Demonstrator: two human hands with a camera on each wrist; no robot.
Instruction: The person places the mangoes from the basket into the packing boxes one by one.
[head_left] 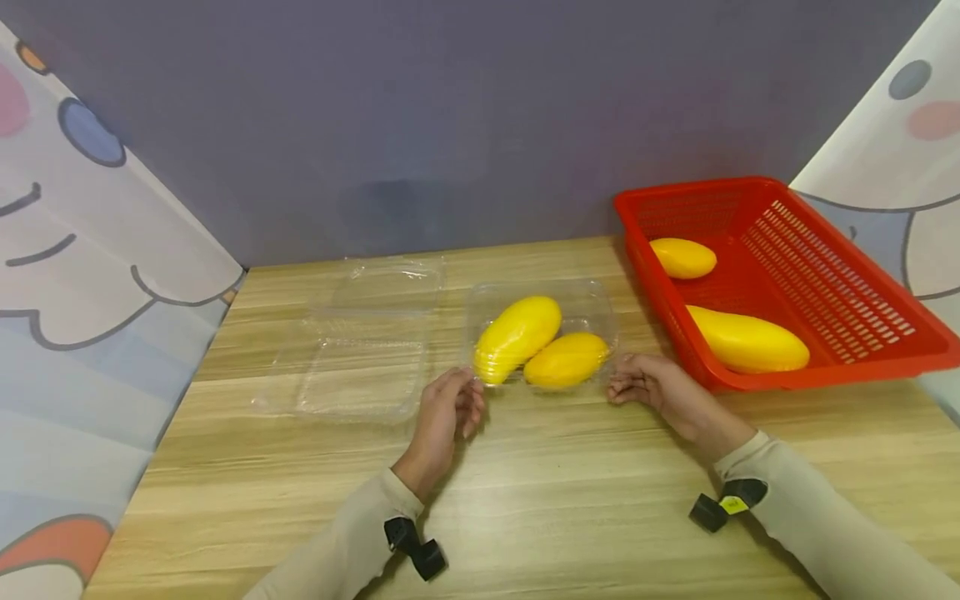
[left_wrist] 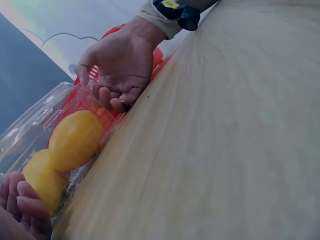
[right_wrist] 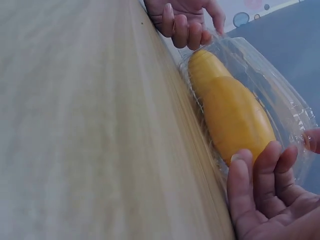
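Note:
Two yellow mangoes [head_left: 519, 333] lie side by side in a clear plastic clamshell box [head_left: 592, 302] near the middle of the wooden table. In the right wrist view the see-through lid [right_wrist: 265, 70] stands over the mangoes. My left hand [head_left: 442, 421] pinches the box's front left corner between thumb and forefinger, its other fingers loosely curled. At the front right corner, my right hand [head_left: 663, 396] pinches the rim the same way. Both palms face inward, and the left wrist view shows the right thumb [left_wrist: 82, 72] at the box's edge.
Left of the box, a second clear clamshell [head_left: 360, 375] lies unfolded on the table [head_left: 525, 500]. A red slotted basket [head_left: 832, 379] stands at the right with a large mango [head_left: 750, 340] and a smaller mango [head_left: 684, 258] inside. A grey wall [head_left: 450, 125] rises behind.

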